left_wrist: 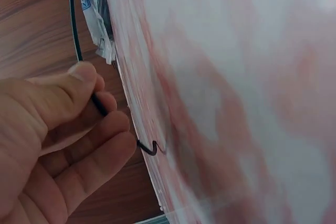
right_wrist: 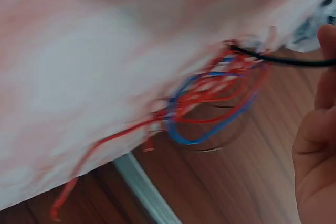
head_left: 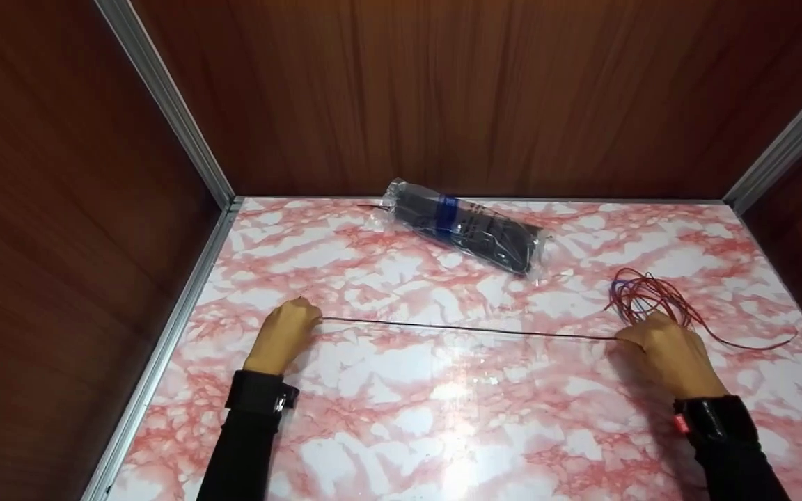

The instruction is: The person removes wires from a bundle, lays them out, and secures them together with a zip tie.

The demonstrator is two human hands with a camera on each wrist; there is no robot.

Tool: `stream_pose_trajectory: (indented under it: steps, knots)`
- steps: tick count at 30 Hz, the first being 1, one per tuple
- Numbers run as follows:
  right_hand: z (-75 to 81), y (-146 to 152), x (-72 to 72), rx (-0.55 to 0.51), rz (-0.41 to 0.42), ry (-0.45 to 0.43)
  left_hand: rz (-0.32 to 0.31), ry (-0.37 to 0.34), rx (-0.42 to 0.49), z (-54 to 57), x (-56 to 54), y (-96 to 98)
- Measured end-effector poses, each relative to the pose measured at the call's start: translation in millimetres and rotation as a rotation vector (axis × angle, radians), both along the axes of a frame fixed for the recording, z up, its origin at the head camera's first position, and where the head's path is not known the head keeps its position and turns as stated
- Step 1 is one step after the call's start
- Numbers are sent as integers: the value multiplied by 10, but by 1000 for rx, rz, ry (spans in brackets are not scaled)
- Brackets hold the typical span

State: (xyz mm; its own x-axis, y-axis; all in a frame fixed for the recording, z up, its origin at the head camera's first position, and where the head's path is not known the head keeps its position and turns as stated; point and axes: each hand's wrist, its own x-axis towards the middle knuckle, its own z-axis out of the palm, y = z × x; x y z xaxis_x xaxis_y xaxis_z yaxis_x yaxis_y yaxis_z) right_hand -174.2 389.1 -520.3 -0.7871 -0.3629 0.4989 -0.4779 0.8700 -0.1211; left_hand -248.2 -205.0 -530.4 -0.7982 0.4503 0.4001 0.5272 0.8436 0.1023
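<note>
A thin black wire (head_left: 470,328) is stretched nearly straight between the two hands above the table. My left hand (head_left: 288,330) pinches it near one end. In the left wrist view, the wire (left_wrist: 75,30) passes under the thumb and over the curled fingers of that hand (left_wrist: 68,124), and its short bent tail sticks out below. At the other side, my right hand (head_left: 672,351) grips the wire with curled fingers. Only part of this hand (right_wrist: 317,156) shows in the right wrist view, where a black length (right_wrist: 294,62) runs out past its fingertips.
Just beyond the right hand lies a loose tangle of red and blue wires (head_left: 651,296), one red end trailing right. A clear plastic package with dark contents and a blue band (head_left: 467,226) lies at the back of the marbled table (head_left: 387,417). Wood-grain panels (head_left: 477,97) enclose it.
</note>
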Motion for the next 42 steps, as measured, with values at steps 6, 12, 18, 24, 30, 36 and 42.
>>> stream_pose_trajectory:
  steps: [6,12,18,24,30,36,42]
  knots:
    - [-73,0,8,-54,76,-77,-19,-14,20,-3,11,-58]
    - [-28,84,22,-81,103,-107,-37,-24,0,36,56,-108]
    - [-4,144,64,-52,36,-61,11,-3,-16,106,86,-162]
    - [-37,165,116,-14,-37,-39,-17,21,-23,126,78,-194]
    - [-46,214,119,-10,-15,-3,-34,51,0,125,80,-235]
    - [-67,261,128,-3,43,58,-71,42,10,130,103,-273]
    - [-140,249,180,24,79,18,-122,94,-53,90,115,-298]
